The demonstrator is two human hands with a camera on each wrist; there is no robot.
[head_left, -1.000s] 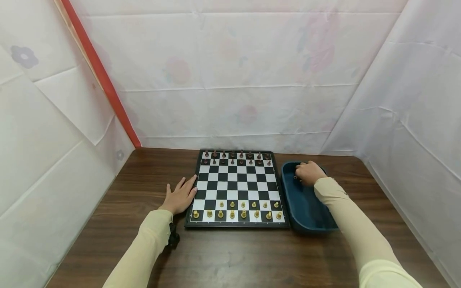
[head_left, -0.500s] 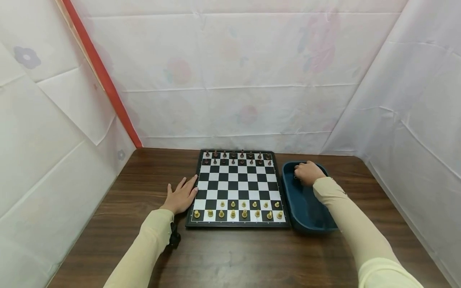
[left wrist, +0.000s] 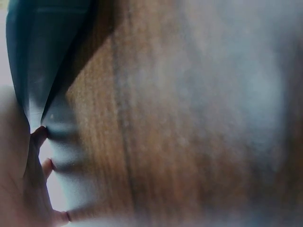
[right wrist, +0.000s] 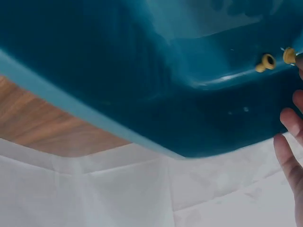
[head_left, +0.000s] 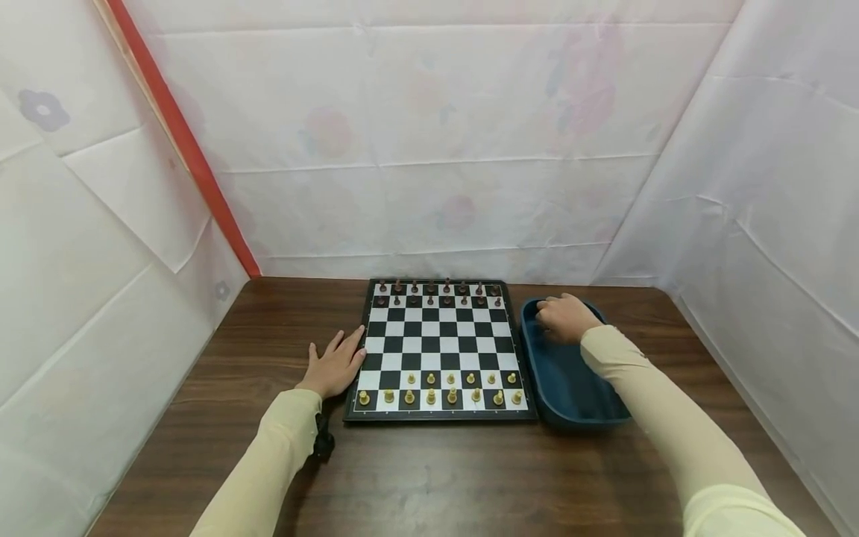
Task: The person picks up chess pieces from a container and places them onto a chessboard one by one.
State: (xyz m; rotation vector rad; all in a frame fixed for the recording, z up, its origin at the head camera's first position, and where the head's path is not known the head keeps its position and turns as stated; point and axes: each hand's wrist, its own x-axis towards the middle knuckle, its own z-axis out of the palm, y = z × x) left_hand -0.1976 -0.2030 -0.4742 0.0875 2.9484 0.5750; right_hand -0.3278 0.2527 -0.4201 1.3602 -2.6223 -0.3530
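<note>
The chessboard (head_left: 439,344) lies on the table, dark pieces in two rows along its far side and yellow ones along its near side. Against its left edge rests my left hand (head_left: 332,367), fingers spread and touching the rim. My right hand (head_left: 567,318) reaches into the far end of a blue plastic basin (head_left: 580,384). In the right wrist view its fingertips pinch a yellow pawn (right wrist: 289,55), partly hidden at the frame's edge. A second yellow pawn (right wrist: 266,63) lies on its side in the basin, close by.
The basin stands right up against the board's right edge. Brown wood-grain table (head_left: 429,477) extends in front of both. White patterned sheeting (head_left: 436,142) encloses the back and sides, with a red strip (head_left: 191,149) at the left corner.
My right hand has shifted slightly to the left and up inside the basin. My left hand stays at the board's edge, and the pieces on the board keep their places.
</note>
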